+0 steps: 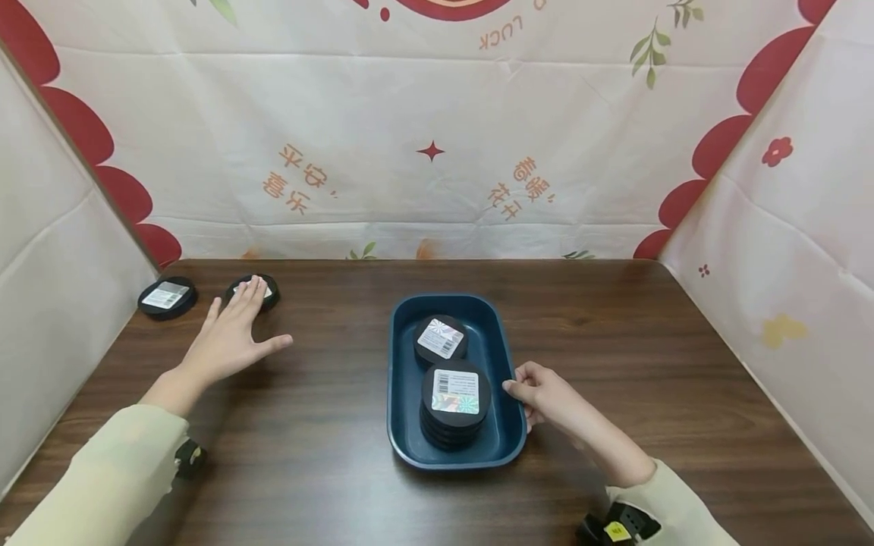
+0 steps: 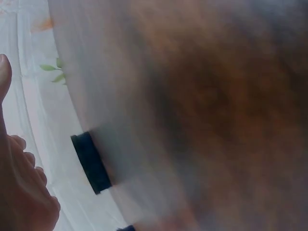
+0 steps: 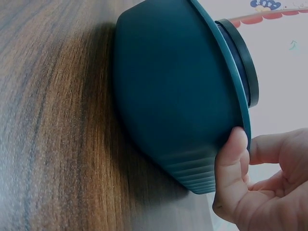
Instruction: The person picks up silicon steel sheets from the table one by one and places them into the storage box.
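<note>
My left hand (image 1: 228, 337) is held over a round black disc (image 1: 271, 293) at the back left, with its fingers stretched out and the thumb spread to the right. The fingers partly cover this disc and its pale label. In the left wrist view, the palm (image 2: 24, 192) shows at the left edge, apart from a black disc (image 2: 91, 162). My right hand (image 1: 546, 394) pinches the right rim of a dark blue tray (image 1: 403, 387) between thumb and fingers. Inside the tray, a stack of black discs (image 1: 455, 406) stands in front of another labelled disc (image 1: 440, 339).
Another black disc (image 1: 167, 297) with a white label lies at the far left, near the left cloth wall (image 1: 61, 250). Printed cloth (image 1: 382, 114) hangs behind the brown wooden table (image 1: 328, 364), and another cloth panel (image 1: 785, 250) slopes along the right side.
</note>
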Tool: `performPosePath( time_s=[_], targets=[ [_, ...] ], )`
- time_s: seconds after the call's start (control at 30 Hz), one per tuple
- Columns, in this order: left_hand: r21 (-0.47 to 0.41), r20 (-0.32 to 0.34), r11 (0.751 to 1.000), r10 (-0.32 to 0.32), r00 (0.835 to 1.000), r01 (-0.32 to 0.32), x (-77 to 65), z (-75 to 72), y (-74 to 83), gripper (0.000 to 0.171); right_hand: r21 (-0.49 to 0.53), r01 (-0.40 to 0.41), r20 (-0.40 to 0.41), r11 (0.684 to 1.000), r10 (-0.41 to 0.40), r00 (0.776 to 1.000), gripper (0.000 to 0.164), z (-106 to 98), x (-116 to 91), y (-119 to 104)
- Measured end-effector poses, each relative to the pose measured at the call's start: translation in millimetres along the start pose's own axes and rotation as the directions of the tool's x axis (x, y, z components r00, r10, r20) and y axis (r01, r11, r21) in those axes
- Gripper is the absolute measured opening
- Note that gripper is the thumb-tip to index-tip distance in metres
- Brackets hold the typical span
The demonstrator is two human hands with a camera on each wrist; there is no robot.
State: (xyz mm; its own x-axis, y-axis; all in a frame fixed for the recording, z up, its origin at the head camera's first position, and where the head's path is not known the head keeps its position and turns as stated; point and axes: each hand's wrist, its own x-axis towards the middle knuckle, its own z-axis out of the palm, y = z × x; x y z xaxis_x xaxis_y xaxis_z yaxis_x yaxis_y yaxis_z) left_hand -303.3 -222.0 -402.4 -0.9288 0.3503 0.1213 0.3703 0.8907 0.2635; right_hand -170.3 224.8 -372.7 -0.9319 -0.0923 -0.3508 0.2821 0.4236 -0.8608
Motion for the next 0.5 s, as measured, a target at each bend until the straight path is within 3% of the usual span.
performPosePath(
  time_s=[0.3, 0.5],
  targets=[
    [-0.006, -0.028, 0.998, -0.055, 0.998, 0.055, -2.6, 0.5, -19.8, 0.103, 0.013, 0.008, 0.014, 1.000, -0.009, 1.000, 0.020, 0, 1, 0],
    [-0.054, -0.145, 0.995, -0.088, 0.985, 0.081, -4.7, -6.4, -33.1, 0.102, 0.015, 0.022, 0.014, 1.000, -0.022, 1.000, 0.021, 0, 0, 1]
  ],
)
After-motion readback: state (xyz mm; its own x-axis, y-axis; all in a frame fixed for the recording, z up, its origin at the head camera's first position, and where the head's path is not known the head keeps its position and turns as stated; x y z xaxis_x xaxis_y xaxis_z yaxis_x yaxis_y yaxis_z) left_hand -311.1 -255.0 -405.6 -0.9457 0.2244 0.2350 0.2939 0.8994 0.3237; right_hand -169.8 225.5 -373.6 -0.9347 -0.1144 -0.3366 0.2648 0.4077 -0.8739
